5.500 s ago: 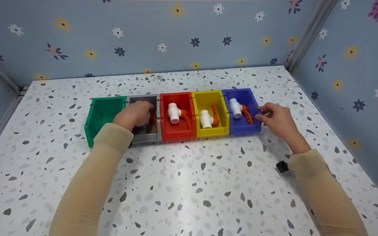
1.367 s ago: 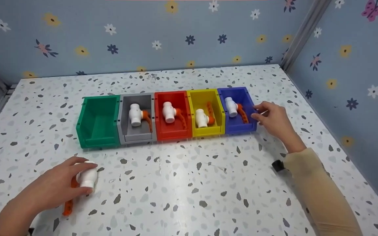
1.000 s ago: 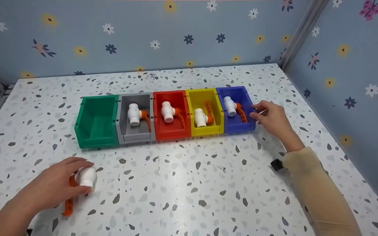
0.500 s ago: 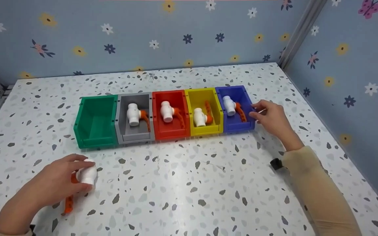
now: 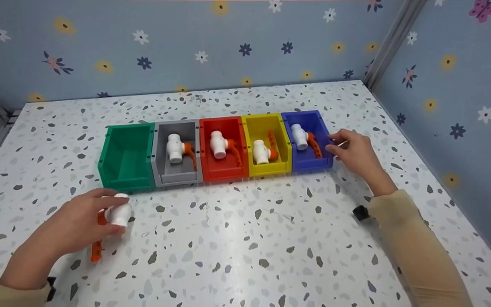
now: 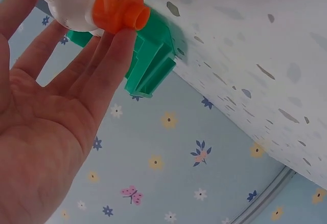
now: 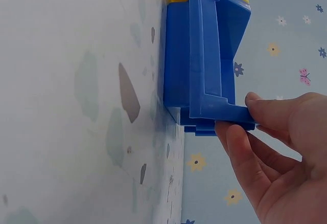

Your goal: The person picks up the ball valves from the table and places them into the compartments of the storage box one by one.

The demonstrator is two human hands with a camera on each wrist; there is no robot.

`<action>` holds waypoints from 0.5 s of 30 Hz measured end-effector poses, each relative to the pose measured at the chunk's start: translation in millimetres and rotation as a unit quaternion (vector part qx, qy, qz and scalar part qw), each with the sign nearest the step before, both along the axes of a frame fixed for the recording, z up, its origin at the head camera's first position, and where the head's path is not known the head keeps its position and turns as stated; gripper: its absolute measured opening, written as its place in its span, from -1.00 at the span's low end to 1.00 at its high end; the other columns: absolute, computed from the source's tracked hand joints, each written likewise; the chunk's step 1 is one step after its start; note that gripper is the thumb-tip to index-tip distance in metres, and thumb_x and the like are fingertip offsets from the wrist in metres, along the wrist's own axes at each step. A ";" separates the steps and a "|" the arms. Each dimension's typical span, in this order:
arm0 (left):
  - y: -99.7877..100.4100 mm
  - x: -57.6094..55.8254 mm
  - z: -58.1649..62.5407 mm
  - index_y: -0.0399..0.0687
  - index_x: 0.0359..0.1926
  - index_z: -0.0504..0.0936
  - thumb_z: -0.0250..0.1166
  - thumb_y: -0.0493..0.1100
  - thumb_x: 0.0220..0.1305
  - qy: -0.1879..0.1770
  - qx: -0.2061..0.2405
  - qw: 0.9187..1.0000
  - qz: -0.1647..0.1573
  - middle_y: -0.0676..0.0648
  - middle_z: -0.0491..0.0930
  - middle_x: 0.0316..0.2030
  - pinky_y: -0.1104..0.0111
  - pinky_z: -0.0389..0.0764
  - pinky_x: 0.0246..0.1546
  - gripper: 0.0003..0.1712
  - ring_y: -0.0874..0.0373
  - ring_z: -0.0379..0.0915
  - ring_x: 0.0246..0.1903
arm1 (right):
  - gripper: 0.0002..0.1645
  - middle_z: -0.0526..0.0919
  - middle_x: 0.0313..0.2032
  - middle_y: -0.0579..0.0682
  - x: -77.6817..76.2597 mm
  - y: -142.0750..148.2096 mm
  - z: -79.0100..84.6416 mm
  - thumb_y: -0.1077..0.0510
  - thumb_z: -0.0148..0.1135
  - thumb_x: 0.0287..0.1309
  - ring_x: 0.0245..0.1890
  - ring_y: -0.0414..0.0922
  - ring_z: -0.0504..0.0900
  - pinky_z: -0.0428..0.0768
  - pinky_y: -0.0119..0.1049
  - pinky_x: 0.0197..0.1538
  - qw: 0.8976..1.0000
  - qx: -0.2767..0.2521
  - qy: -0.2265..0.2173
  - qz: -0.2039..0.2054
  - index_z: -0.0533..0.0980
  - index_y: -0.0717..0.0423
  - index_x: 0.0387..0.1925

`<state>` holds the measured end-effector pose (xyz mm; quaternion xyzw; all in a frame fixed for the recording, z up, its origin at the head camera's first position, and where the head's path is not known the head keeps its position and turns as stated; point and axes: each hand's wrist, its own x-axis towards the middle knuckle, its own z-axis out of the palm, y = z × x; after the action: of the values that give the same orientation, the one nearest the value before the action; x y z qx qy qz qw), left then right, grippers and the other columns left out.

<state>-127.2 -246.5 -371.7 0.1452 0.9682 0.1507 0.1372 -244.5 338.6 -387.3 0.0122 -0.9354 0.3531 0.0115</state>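
Note:
My left hand grips a white ball valve by its body between thumb and fingers, just in front of the green bin. The valve's orange lever points back toward me. In the left wrist view, the valve's orange stem shows beside my fingers, with part of the green bin beyond. My right hand pinches the outer side wall of the blue bin; the right wrist view shows thumb and fingers on either side of the blue bin's edge.
Joined in a row with the green and blue bins are a grey bin, a red bin and a yellow bin. A similar valve lies in each of the grey, red, yellow and blue bins. Patterned panels enclose the speckled table.
The left hand came out of the grey bin, where a valve now lies, and took hold of another valve at the left. Lately it has carried it forward. The right hand stayed at the blue bin.

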 end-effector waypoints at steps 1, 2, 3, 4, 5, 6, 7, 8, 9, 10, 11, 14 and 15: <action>0.2 -1.6 1.0 -0.13 0.26 0.57 0.56 0.11 0.03 0.002 0.002 1.000 0.001 -0.40 0.36 0.25 -0.23 0.52 -0.03 -0.19 -0.33 0.35 0.10 | -0.69 0.63 -0.03 0.11 0.3 0.3 0.4 0.12 0.28 0.34 -0.22 -0.02 0.67 0.66 -0.32 -0.24 1.000 0.001 0.003 0.000 0.56 0.17 0.04; 0.4 -3.2 2.0 -0.14 0.26 0.57 0.56 0.11 0.04 0.004 0.004 1.000 0.001 -0.41 0.36 0.25 -0.24 0.51 -0.04 -0.20 -0.34 0.34 0.10 | -0.69 0.63 -0.03 0.11 0.3 0.6 0.6 0.12 0.29 0.34 -0.22 -0.02 0.67 0.66 -0.32 -0.25 1.000 0.002 0.004 0.000 0.56 0.16 0.04; 0.3 -4.8 2.8 -0.14 0.26 0.57 0.55 0.10 0.04 0.006 0.005 1.000 0.001 -0.41 0.36 0.25 -0.23 0.51 -0.04 -0.20 -0.34 0.35 0.10 | -0.68 0.63 -0.04 0.11 0.6 0.7 0.8 0.12 0.29 0.34 -0.22 -0.02 0.68 0.66 -0.32 -0.25 1.000 0.002 0.005 0.002 0.56 0.16 0.05; 0.0 -6.2 3.8 -0.15 0.26 0.57 0.56 0.09 0.04 0.011 0.006 1.000 0.000 -0.41 0.36 0.25 -0.22 0.53 -0.06 -0.21 -0.33 0.37 0.08 | -0.67 0.63 -0.04 0.11 0.9 0.8 1.1 0.11 0.29 0.34 -0.22 -0.02 0.68 0.66 -0.32 -0.26 1.000 0.004 0.005 0.003 0.56 0.16 0.06; -0.4 -7.9 4.5 -0.16 0.26 0.57 0.55 0.09 0.05 0.015 0.008 1.000 0.000 -0.42 0.36 0.25 -0.21 0.53 -0.06 -0.21 -0.30 0.40 0.05 | -0.66 0.63 -0.05 0.11 1.0 1.1 1.2 0.11 0.29 0.34 -0.22 -0.02 0.68 0.65 -0.33 -0.26 1.000 0.005 0.004 0.002 0.56 0.15 0.07; -0.7 -9.6 5.4 -0.17 0.26 0.57 0.56 0.08 0.05 0.019 0.009 1.000 0.000 -0.43 0.35 0.25 -0.21 0.53 -0.06 -0.21 -0.31 0.40 0.05 | -0.66 0.63 -0.05 0.11 1.2 1.2 1.4 0.10 0.29 0.33 -0.22 -0.02 0.67 0.65 -0.33 -0.25 1.000 0.007 0.005 0.003 0.56 0.15 0.07; -0.7 -11.3 6.6 -0.18 0.26 0.57 0.56 0.06 0.05 0.023 0.011 1.000 0.002 -0.43 0.35 0.26 -0.19 0.54 -0.06 -0.21 -0.30 0.41 0.04 | -0.66 0.63 -0.05 0.11 1.3 1.3 1.5 0.10 0.29 0.33 -0.22 -0.03 0.67 0.65 -0.32 -0.25 1.000 0.009 0.006 0.002 0.56 0.15 0.07; -0.9 -13.2 7.5 -0.18 0.27 0.56 0.56 0.05 0.06 0.026 0.013 1.000 0.001 -0.43 0.34 0.26 -0.22 0.52 -0.03 -0.21 -0.32 0.39 0.07 | -0.66 0.63 -0.05 0.10 0.9 1.5 1.3 0.10 0.29 0.33 -0.23 -0.03 0.67 0.65 -0.32 -0.25 1.000 0.009 0.006 0.001 0.56 0.14 0.07; -1.2 -15.1 8.4 -0.19 0.27 0.55 0.56 0.05 0.06 0.027 0.014 1.000 0.003 -0.43 0.34 0.26 -0.20 0.53 -0.04 -0.21 -0.29 0.41 0.03 | -0.66 0.63 -0.05 0.10 0.9 1.7 1.3 0.10 0.29 0.33 -0.22 -0.04 0.66 0.65 -0.32 -0.24 1.000 0.010 0.006 0.000 0.56 0.15 0.07; -1.5 -17.1 9.4 -0.20 0.27 0.55 0.56 0.04 0.06 0.029 0.017 0.999 0.005 -0.43 0.34 0.26 -0.18 0.55 -0.06 -0.21 -0.27 0.44 0.00 | -0.67 0.62 -0.05 0.10 0.7 1.8 1.2 0.10 0.29 0.33 -0.22 -0.04 0.66 0.65 -0.32 -0.24 1.000 0.010 0.007 0.000 0.56 0.15 0.06; -1.8 -19.0 10.3 -0.21 0.28 0.54 0.56 0.03 0.07 0.029 0.020 0.999 0.005 -0.44 0.33 0.27 -0.18 0.55 -0.06 -0.21 -0.27 0.44 0.00 | -0.67 0.62 -0.05 0.10 0.5 1.9 1.0 0.11 0.29 0.34 -0.22 -0.04 0.66 0.65 -0.31 -0.23 1.000 0.009 0.008 0.000 0.56 0.15 0.06; -2.9 -24.3 12.9 -0.24 0.27 0.54 0.55 0.01 0.08 0.029 0.027 0.999 0.002 -0.44 0.34 0.26 -0.18 0.55 -0.04 -0.22 -0.29 0.44 0.02 | -0.67 0.62 -0.05 0.11 0.1 2.1 0.4 0.11 0.29 0.33 -0.22 -0.03 0.66 0.66 -0.30 -0.23 1.000 0.007 0.010 0.001 0.56 0.17 0.05; -3.2 -25.8 13.7 -0.24 0.27 0.54 0.55 0.01 0.09 0.030 0.029 0.999 0.001 -0.44 0.34 0.25 -0.18 0.54 -0.03 -0.23 -0.30 0.43 0.04 | -0.67 0.62 -0.05 0.12 0.1 2.1 0.2 0.11 0.29 0.34 -0.22 -0.03 0.66 0.66 -0.29 -0.23 1.000 0.006 0.010 0.002 0.56 0.17 0.05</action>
<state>-153.0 -249.7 -358.0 0.1527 0.9672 0.1743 0.1039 -244.4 340.6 -387.0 0.0178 -0.9374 0.3472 0.0196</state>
